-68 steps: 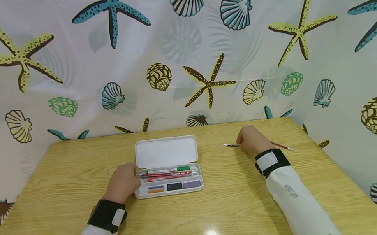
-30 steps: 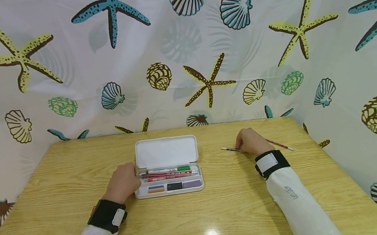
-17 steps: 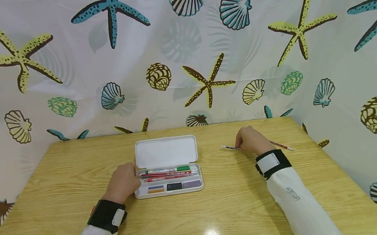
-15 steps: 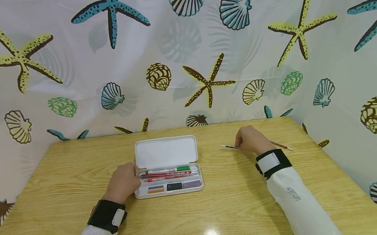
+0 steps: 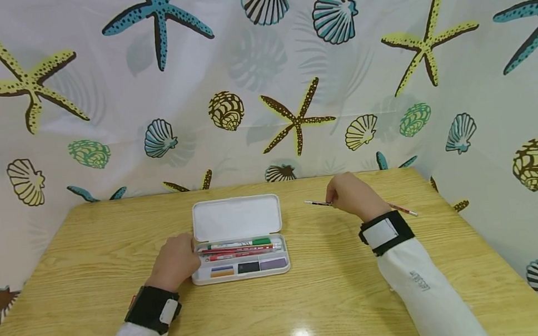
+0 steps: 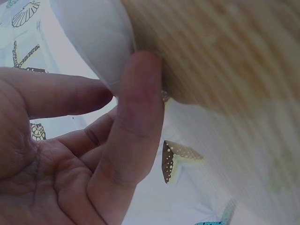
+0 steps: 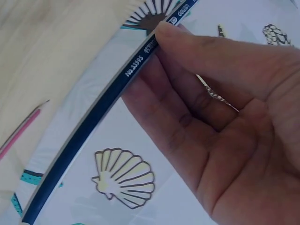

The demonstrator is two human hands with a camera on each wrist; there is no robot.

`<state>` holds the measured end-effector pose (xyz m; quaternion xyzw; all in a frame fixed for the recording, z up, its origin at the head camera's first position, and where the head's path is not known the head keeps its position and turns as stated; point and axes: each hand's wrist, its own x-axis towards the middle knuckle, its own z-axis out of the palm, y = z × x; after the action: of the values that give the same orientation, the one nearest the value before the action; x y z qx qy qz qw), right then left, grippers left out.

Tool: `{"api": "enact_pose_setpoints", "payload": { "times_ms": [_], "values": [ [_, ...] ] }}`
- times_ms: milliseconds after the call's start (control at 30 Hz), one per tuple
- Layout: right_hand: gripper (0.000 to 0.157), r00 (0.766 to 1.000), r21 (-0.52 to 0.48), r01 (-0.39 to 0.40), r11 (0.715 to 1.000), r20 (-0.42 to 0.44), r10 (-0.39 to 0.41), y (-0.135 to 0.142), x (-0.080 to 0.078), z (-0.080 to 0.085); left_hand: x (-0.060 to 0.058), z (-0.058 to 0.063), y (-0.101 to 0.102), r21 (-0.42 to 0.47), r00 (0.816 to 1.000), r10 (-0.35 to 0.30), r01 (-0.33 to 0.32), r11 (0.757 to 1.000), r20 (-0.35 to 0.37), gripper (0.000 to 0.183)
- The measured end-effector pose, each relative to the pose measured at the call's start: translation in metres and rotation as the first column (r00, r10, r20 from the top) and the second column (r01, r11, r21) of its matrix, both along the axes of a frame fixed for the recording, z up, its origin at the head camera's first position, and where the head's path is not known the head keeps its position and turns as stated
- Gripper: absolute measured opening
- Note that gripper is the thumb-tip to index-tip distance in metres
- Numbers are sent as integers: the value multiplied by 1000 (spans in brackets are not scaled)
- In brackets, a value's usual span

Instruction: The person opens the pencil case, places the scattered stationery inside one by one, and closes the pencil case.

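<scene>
At the middle of the table lies a white pencil case [image 5: 237, 218], its lid folded back. My left hand [image 5: 173, 262] pinches its left end; in the left wrist view, thumb and fingers hold the case's white corner [image 6: 101, 37]. A dark blue pencil [image 7: 101, 105] with white lettering is pinched between thumb and fingertips of my right hand [image 5: 353, 197]. In the head view this pencil [image 5: 317, 203] points left, held above the table, its other end hidden by the hand. A red pencil [image 5: 403, 209] lies on the table behind the right wrist, partly covered.
Inside the case are a green-capped marker [image 5: 262, 241], red pencils [image 5: 238, 248], an orange and blue block [image 5: 222, 271], a black block [image 5: 248, 267] and a purple block [image 5: 273, 264]. A patterned cloth [image 5: 247, 154] stands behind the wooden table [image 5: 247, 322].
My right hand has risen off the table and shifted slightly left, lifting the dark pencil. The left hand and the case have stayed put.
</scene>
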<state>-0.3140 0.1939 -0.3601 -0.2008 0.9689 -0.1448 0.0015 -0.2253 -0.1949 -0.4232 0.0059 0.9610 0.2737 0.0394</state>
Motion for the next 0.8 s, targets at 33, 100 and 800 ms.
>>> {"api": "enact_pose_setpoints", "payload": {
  "times_ms": [33,100,800],
  "values": [
    [21,1000,0,-4,1000,-7,4,-2,2,2,0,0,0,0,1000,1,-1,1000,1,3],
    [22,1000,-1,-8,1000,-15,8,-7,5,8,-1,0,0,0,1000,5,-5,1000,10,3],
    [20,996,20,-58,998,-65,59,-43,27,24,-2,-2,0,9,999,13,-14,1000,32,7]
  ]
}}
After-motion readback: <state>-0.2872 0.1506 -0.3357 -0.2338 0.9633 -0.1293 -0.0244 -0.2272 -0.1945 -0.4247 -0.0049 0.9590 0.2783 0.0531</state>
